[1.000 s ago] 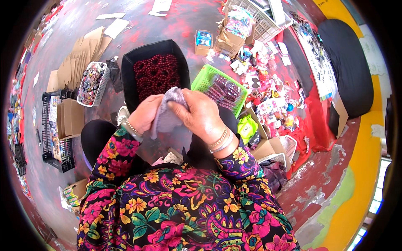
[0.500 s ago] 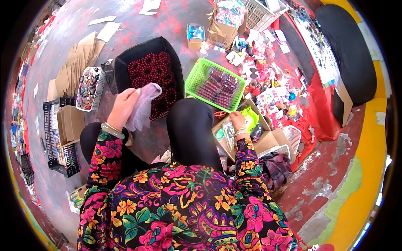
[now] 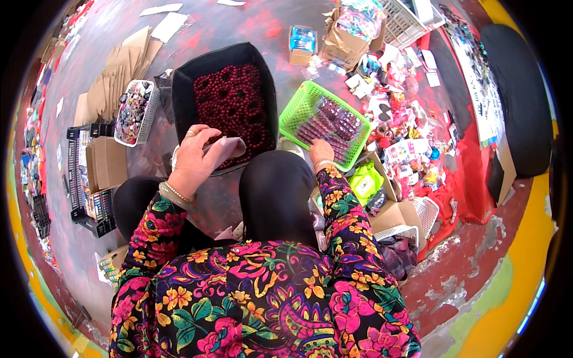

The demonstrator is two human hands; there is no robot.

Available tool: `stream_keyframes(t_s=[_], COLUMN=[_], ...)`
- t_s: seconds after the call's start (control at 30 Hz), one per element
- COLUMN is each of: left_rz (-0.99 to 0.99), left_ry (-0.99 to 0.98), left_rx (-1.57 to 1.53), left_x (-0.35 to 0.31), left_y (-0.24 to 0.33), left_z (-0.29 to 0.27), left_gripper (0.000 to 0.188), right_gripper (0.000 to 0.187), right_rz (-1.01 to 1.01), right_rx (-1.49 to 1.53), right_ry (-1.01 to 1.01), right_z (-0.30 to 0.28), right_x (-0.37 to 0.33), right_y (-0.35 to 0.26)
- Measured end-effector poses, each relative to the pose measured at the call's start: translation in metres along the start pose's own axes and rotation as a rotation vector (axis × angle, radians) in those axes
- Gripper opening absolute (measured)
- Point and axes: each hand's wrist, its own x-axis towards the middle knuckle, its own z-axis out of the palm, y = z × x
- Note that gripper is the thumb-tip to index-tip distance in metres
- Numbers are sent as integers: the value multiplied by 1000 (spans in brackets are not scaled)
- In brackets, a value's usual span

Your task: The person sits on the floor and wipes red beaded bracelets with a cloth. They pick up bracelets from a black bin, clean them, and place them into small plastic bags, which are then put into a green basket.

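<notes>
Over the near edge of the black bin (image 3: 184,104), the left hand (image 3: 200,155) is pinching a pale lilac cloth (image 3: 231,147) between thumb and fingers, its loose end curling out toward the bin's near right corner. The bin is holding a spread of dark red beads (image 3: 230,98); whether the cloth is touching them, I cannot tell. At the near edge of the green basket (image 3: 292,110), between its left and nearest corners, the right hand (image 3: 322,151) is resting with its fingertips hidden, so I cannot tell whether it is clasping anything. Inside that basket, rows of shiny purple pieces (image 3: 337,123) are lying between the near edge and the far right corner. Just beside its nearest corner, a yellow-green package (image 3: 365,181) is sitting.

The cloth is looking light, thin and limp, probably folding under slight pressure; a pinch at one edge should suffice, and two opposite edges would spread it. The purple pieces are looking smooth, likely slippery, and are probably safer taken by a whole row.
</notes>
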Motion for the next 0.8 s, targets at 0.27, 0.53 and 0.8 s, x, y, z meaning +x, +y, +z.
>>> stream_keyframes(t_s=[0.27, 0.53, 0.8], left_rz=[20, 40, 162], left_ry=[-57, -92, -118], left_rx=[-45, -54, -38], left_x=[-4, -6, -10], left_y=[6, 8, 14], left_z=[-4, 3, -5], left_gripper=[13, 12, 13], right_gripper=[19, 21, 16], right_rz=[67, -126, -224], right_rx=[-104, -363, -229], right_ry=[85, 57, 240], right_z=[3, -6, -61], right_x=[18, 28, 18], right_y=[-4, -8, -16])
